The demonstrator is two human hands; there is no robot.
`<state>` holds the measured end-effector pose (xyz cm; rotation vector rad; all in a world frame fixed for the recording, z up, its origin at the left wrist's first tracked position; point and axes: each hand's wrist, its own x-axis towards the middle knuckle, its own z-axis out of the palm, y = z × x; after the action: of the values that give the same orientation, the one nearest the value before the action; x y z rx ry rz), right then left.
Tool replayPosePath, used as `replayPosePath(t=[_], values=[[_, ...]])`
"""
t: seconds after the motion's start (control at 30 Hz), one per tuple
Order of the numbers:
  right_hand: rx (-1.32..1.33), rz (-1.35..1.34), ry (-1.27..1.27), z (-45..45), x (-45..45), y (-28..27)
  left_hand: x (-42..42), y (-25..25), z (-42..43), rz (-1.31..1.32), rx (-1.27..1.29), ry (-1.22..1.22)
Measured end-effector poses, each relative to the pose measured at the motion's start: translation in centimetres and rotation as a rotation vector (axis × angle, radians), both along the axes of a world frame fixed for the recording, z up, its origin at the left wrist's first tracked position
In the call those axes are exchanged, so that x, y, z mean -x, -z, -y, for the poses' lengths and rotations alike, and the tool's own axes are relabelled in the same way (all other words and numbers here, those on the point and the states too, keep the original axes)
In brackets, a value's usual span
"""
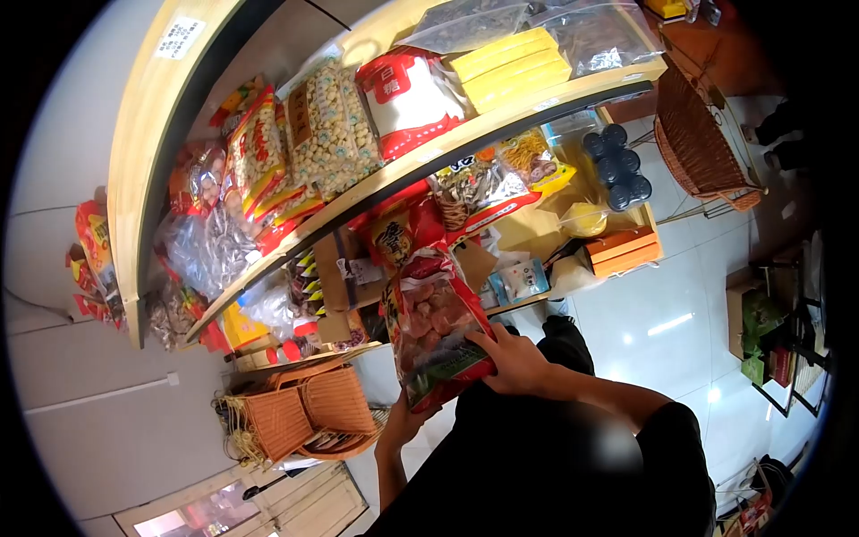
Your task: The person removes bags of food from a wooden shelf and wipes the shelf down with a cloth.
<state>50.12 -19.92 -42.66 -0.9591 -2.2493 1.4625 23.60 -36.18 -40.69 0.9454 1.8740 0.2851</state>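
Observation:
A red clear-windowed bag (434,327) with reddish-brown pieces inside hangs tilted between my two hands, in front of the lower shelf. My right hand (513,360) grips its right edge, the fingers lying over the front. At the bag's lower left corner, my left hand (410,422) holds on, with its fingers partly hidden. Right above the bag is another red packet (394,242) with dark lettering. A pack of dried food (479,183) lies beyond it on the lower shelf.
The curved wooden upper shelf (537,106) carries a white and red bag (407,98), yellow packs (510,70) and a bag of pale round pieces (331,130). Dark-lidded jars (617,166) stand below right. Wicker baskets (309,412) (698,134) flank the shelving.

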Motion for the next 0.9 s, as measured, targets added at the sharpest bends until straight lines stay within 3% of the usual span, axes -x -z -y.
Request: replayPosePath(t=[0.13,0.2,0.27,0.33,0.43,0.57,0.67,0.77,0.9], values=[[-0.121,-0.071,0.083,-0.7,0.1,0.3,-0.2,-0.5,-1.7,-0.071,0.08,-0.011],[-0.158,-0.096,0.112,-1.6,0.8,1.0,1.3,0.6,-2.2,-0.145,-0.088,0.068],[-0.195,-0.119,0.127,-2.7,1.8,1.9,1.5,-0.8,-5.3,-0.184,0.027,-0.004],[-0.091,-0.085,0.145,-4.2,3.3,2.9,3.7,0.5,-7.3,-0.159,-0.058,0.008],[-0.108,-0.1,0.189,-5.8,5.3,4.7,6.0,0.0,-11.9,-0.225,0.022,0.098],[-0.052,-0.075,0.182,-7.1,7.1,7.7,11.6,5.5,-14.0,-0.497,-0.386,0.354],[0.0,-0.037,0.17,-7.6,8.6,9.6,10.4,4.1,-15.9,-0.343,-0.41,0.171],[0.045,-0.065,0.169,-8.1,9.8,10.6,12.0,7.1,-15.2,-0.443,-0.425,0.022],[0.011,-0.05,0.127,-7.0,9.5,10.4,13.2,11.7,-12.9,-0.385,-0.471,-0.057]])
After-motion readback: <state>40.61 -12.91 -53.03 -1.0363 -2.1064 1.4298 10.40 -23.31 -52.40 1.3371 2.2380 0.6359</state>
